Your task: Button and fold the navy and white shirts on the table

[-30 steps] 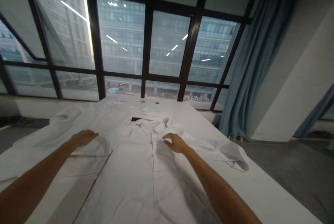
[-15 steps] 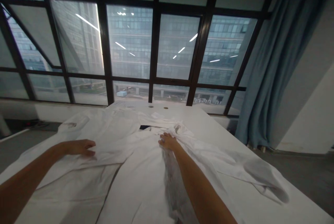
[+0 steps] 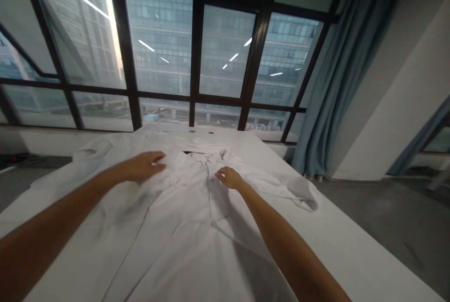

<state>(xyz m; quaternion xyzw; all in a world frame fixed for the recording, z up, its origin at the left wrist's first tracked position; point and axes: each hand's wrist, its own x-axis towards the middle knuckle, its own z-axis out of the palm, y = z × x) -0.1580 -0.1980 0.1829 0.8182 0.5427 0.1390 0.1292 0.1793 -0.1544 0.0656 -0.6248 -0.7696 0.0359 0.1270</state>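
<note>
A white long-sleeved shirt (image 3: 190, 208) is lying creased along the white table (image 3: 355, 245), a dark line running down its front and one sleeve (image 3: 295, 194) stretching rightward. The left hand (image 3: 149, 166) is spreading wide above white cloth; the right (image 3: 229, 177) is curling narrowly at the shirtfront, whether gripping fabric I cannot tell.

A blue curtain (image 3: 335, 91) hangs beside dark-framed windows (image 3: 227, 53), above a gray floor (image 3: 393, 215).
</note>
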